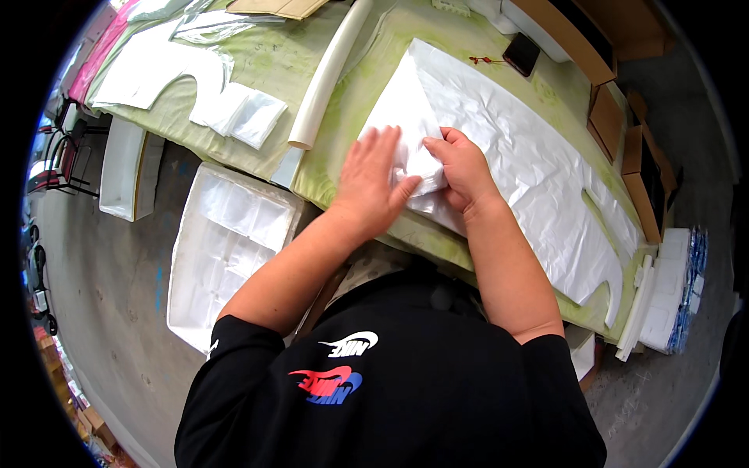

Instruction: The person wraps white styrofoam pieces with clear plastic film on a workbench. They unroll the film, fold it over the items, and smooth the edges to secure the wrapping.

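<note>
The grey floor is flecked with blue marks. A worktable is draped in blotchy green cloth, and cardboard boxes are lined up along its right side.

White plastic sheet, mottled pale-green tablecloth, black shirt, black phone, brown cardboard boxes

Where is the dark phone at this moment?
In the head view, the dark phone lies right of centre near the top, on the green cloth, beside a red cord and beyond the white plastic sheet.
</note>
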Demonstrator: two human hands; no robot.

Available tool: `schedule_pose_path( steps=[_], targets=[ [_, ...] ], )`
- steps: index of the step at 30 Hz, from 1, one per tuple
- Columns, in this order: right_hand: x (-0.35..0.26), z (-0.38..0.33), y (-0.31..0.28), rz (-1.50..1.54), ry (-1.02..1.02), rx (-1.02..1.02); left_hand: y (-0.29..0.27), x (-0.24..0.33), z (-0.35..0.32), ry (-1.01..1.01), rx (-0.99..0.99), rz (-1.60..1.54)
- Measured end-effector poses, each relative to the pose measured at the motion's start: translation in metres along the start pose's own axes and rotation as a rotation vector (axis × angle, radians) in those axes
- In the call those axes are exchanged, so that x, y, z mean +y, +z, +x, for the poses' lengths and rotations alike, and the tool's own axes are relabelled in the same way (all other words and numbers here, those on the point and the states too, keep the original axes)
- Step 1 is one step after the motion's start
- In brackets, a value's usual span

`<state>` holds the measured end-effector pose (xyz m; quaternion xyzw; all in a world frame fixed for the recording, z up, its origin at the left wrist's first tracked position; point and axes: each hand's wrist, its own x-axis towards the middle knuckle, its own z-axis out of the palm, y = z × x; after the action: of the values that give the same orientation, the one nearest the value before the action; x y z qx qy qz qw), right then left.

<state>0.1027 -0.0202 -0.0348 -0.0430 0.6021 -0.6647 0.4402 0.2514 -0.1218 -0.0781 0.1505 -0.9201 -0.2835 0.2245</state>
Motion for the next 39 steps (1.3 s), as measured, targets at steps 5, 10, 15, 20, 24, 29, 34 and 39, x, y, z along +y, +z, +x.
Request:
schedule_pose_path(
  steps=[5,10,15,20,24,29,34,39],
  targets=[
    [0.001,-0.001,0.001,-0.005,-0.004,-0.002,-0.019,-0.024,0.020,-0.222,0.082,-0.181],
    [0.001,-0.001,0.001,-0.007,-0.011,0.000,-0.022,-0.018,0.036,-0.521,-0.103,-0.572],
    [0.000,-0.001,0.000,-0.001,-0.005,-0.003,-0.012,-0.012,0.031,-0.376,-0.068,-0.458],
    [0.000,-0.001,-0.001,0.013,-0.004,-0.017,-0.013,-0.008,0.028,-0.391,-0.020,-0.426],
    [-0.002,-0.003,0.002,0.037,-0.013,-0.056,-0.014,-0.002,0.028,-0.355,0.037,-0.335],
    [-0.001,-0.004,0.002,-0.173,-0.088,-0.060,-0.012,0.004,0.026,-0.047,0.074,-0.182],
    [0.004,-0.001,0.001,-0.255,-0.114,-0.023,-0.001,-0.004,0.020,0.049,0.119,-0.186],
    [0.006,-0.002,0.000,-0.154,-0.078,-0.045,-0.003,-0.009,0.012,-0.111,0.152,-0.207]
  ],
)
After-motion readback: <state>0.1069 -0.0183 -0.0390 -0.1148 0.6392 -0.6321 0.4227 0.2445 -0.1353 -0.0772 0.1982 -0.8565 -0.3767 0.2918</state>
